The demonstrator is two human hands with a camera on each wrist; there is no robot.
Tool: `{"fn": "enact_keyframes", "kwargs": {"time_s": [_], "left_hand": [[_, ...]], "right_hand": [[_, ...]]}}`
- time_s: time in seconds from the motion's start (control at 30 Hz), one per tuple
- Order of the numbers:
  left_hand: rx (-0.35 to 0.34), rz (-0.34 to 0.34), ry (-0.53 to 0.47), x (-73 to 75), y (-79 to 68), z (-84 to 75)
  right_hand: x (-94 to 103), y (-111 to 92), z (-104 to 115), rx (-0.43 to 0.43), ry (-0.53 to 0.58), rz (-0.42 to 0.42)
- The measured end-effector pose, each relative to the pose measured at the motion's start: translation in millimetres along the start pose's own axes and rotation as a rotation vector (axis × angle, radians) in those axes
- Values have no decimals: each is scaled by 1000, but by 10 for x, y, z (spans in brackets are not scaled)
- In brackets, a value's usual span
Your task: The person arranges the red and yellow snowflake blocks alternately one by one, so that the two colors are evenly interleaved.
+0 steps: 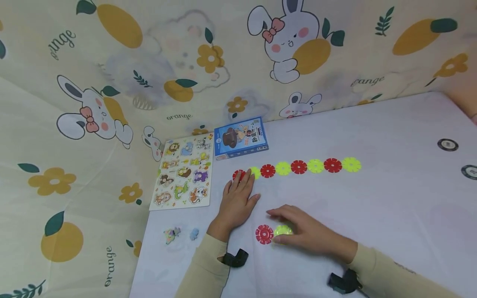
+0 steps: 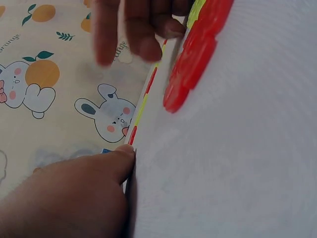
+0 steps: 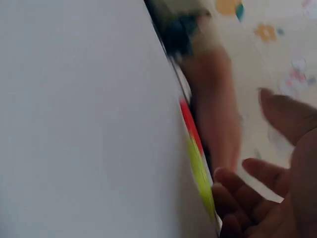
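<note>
My left hand [image 1: 237, 203] rests on the white table with its fingers stretched forward, fingertips over the leftmost red snowflake disc [image 1: 236, 175] of a row. That row alternates red and yellow-green plastic discs [image 1: 299, 167] to the right. Closer to me lie another red snowflake disc [image 1: 264, 234] and a yellow-green snowflake disc [image 1: 282, 230], side by side. My right hand [image 1: 313, 232] hovers at the yellow-green one, covering part of it, thumb and fingers spread apart. In the right wrist view the fingers [image 3: 242, 191] bend loosely beside the yellow-green disc [image 3: 199, 173].
Left of the row stands a blue game box [image 1: 241, 138] beside an animal sticker board [image 1: 184, 174]. Small colourful pieces [image 1: 171, 235] lie near the left edge. Two black-and-white round chips [image 1: 448, 144] sit far right. Patterned cloth [image 1: 223, 62] rises behind the table.
</note>
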State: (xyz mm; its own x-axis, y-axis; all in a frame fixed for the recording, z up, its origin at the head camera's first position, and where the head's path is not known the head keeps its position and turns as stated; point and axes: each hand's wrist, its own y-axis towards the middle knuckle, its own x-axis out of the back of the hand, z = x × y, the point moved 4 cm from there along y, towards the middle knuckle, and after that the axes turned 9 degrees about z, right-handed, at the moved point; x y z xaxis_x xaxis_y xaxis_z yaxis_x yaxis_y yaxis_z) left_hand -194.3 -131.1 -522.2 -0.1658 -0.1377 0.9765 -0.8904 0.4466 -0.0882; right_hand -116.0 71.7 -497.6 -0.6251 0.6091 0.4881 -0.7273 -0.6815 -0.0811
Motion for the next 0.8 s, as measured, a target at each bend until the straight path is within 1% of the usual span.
{"fn": "enact_keyframes", "kwargs": {"time_s": [0.03, 0.13, 0.2, 0.3, 0.4, 0.5, 0.6, 0.7, 0.8], "left_hand": [[2, 2, 0, 4, -2, 1], [5, 4, 0, 2, -2, 7], [5, 3, -4, -2, 0, 9], [3, 1, -16, 0, -4, 2], [4, 4, -18, 2, -5, -3], [9, 6, -14, 4, -2, -7], [13, 5, -9, 4, -2, -8], [16, 8, -4, -1, -3, -5], [17, 13, -4, 1, -6, -6]], "right_hand": [[-78, 41, 41, 4, -38, 20], [-254, 143, 120, -3, -182, 43], [-324, 192, 158, 2, -271, 36], [-358, 222, 173, 0, -334, 16], [-327, 221, 147, -6, -318, 14], [-260, 206, 116, -18, -278, 19], [-179, 187, 95, -43, -224, 6], [-81, 159, 71, -83, -135, -40], [46, 110, 28, -118, -41, -107]]}}
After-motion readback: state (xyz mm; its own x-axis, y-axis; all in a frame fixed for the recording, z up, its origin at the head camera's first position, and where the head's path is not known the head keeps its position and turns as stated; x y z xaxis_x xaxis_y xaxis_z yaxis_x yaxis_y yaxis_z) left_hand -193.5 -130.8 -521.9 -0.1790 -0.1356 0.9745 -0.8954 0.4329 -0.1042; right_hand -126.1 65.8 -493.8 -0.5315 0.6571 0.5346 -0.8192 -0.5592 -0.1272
